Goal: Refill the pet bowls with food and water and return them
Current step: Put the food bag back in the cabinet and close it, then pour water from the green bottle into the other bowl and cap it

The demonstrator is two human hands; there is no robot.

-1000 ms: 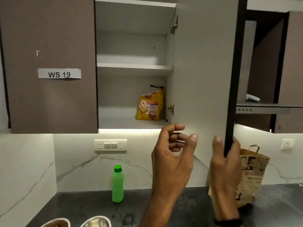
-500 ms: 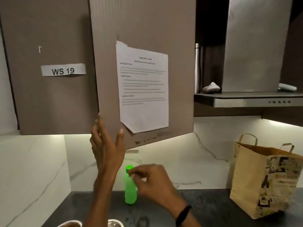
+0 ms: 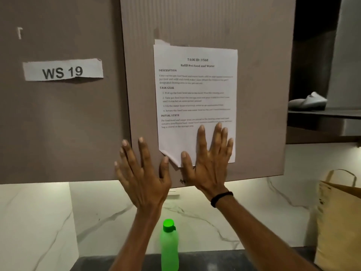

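Both my hands are raised flat in front of the brown cabinet door [image 3: 254, 26], fingers spread, holding nothing. My left hand [image 3: 142, 173] is over the door's lower left edge. My right hand [image 3: 209, 163], with a black band at its wrist, lies over the bottom of a printed task sheet [image 3: 195, 90] taped to the door. A green water bottle [image 3: 169, 245] stands upright on the dark counter [image 3: 234, 261] below, between my forearms. No pet bowls or food bag are in view.
A brown paper bag [image 3: 340, 222] stands on the counter at the far right. A "WS 19" label [image 3: 62, 70] is stuck on the left cabinet door. The range hood ledge [image 3: 322, 114] at the right carries a white object [image 3: 308, 101]. Marble wall behind.
The cabinet door has swung shut, hiding the yellow food bag on the shelf. Both hands have come up flat against the door. The bowls at the bottom edge have dropped out of view.
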